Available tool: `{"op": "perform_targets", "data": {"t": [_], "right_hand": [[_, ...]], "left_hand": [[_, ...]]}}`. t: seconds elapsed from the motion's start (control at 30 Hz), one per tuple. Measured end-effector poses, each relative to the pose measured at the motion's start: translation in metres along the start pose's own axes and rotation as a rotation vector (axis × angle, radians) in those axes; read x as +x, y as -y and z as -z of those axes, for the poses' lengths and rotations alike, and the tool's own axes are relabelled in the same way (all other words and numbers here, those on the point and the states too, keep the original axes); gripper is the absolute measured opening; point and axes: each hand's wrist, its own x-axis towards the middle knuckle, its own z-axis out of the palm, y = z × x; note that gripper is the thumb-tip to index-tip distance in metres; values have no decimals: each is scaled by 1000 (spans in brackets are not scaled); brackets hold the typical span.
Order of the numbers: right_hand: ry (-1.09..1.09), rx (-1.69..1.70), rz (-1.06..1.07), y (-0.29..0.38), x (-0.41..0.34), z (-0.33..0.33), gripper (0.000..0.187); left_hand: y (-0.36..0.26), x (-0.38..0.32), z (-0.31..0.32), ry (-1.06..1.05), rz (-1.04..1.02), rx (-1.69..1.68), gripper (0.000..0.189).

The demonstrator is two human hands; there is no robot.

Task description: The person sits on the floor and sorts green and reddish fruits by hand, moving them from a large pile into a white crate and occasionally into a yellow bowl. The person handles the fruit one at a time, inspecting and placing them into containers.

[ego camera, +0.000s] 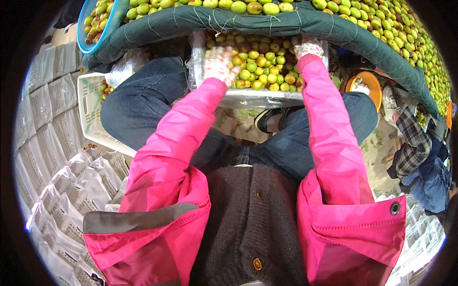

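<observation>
Before me, between my knees, stands a white crate [264, 94] lined with clear plastic film. Green-yellow jujubes [263, 66] with brown patches fill it. My left hand [219, 63], in a white glove with red spots, is over the crate's left side. It is blurred by motion; its thumb is apart from the fingers, and no fruit shows in it. My right hand [308, 47], in a matching glove, is at the crate's far right corner, by the film. Its fingertips are hidden near the green padded rim, so its grip is unclear.
A green padded table rim [229, 19] curves across the front, with many jujubes [390, 28] behind it. A blue basket [80, 25] is at upper left, a white crate [86, 103] below it. An orange basket [375, 89] and another person's plaid sleeve [411, 139] are at right. Film-lined crates [61, 96] are stacked left.
</observation>
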Motion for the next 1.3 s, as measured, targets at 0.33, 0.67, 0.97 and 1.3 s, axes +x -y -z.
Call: {"op": "perform_targets", "data": {"t": [0.33,0.67,0.97,1.3], "right_hand": [[-366,60,351,2,-32,13,59],[133,427,462,96,-164,-10,33],[58,888,439,114,-153,-21,32],[10,703,650,119,-140,-27,21]], "left_hand": [[-23,33,21,106,-482,94,74],[-27,60,15,4,-523,97,63],[22,37,20,-74,-485,-15,61],[30,16,9,61,-430,11,69]]}}
